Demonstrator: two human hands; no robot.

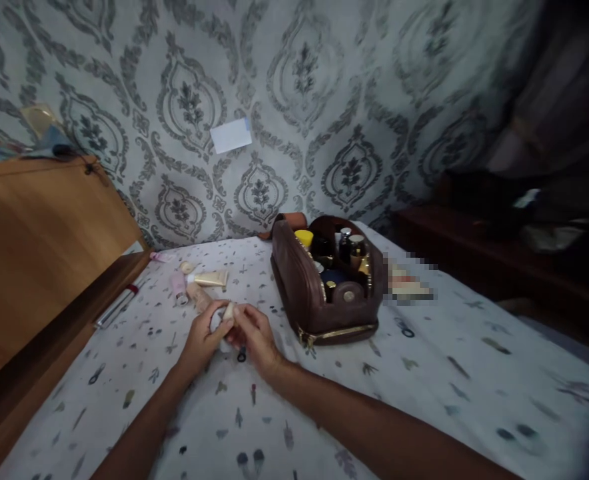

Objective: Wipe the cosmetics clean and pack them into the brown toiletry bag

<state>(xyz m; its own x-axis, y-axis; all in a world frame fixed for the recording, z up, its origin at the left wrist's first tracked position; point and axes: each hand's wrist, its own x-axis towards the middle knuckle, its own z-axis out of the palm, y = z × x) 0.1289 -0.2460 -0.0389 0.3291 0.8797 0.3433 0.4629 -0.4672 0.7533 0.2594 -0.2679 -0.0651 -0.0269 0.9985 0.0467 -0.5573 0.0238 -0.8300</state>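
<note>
My left hand (pixel 202 340) and my right hand (pixel 258 339) meet above the patterned cloth. Both are closed around a small pale item with a cream-coloured end (pixel 229 311); the fingers cover most of it, so its kind does not show. Just beyond my left hand lie a beige tube (pixel 199 297), a gold tube (pixel 212 278) with a white end, a pink tube (pixel 178 287) and a small round cream-coloured thing (pixel 186 267). To the right of my right hand stands a brown toiletry bag (pixel 294 287), unzipped, with several bottles and a yellow lid (pixel 304 237) inside.
A white cloth (pixel 284 427) with small prints covers the surface. A wooden panel (pixel 49 247) borders the left side, with a shiny narrow item (pixel 117 307) near it. Behind is a patterned wall (pixel 294 100). A pixelated item (pixel 408 283) lies right of the bag.
</note>
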